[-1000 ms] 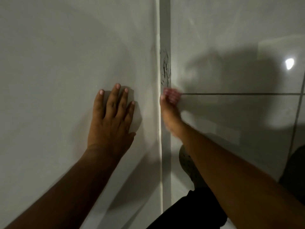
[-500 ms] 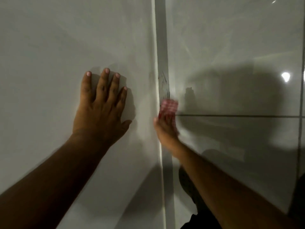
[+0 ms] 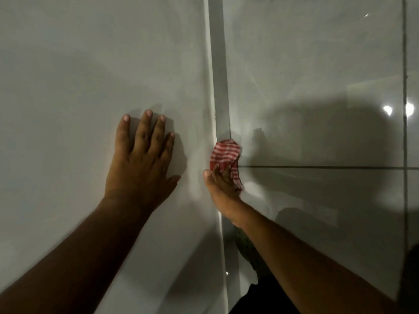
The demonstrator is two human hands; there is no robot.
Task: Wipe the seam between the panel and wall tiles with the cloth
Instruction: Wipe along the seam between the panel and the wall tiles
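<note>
Both of my hands are working against the wall. I am laying my left hand [image 3: 141, 164] flat on the pale panel [image 3: 90, 75], palm down, fingers spread and holding nothing, a little to the left of the seam. I am closing my right hand [image 3: 221, 184] around a red-and-white checked cloth [image 3: 224, 152], with my thumb on the panel side and my fingers bunching the fabric. I am pressing the cloth onto the seam [image 3: 218, 64], the grey vertical strip running between the panel and the glossy wall tiles [image 3: 317, 75]. The bunched top of the cloth is covering the strip and just spilling onto the tile at the right, right where a dark horizontal grout line [image 3: 317, 167] is meeting the strip. My shadow is falling across the tiles, and two small bright light spots are glinting at the right edge.
</note>
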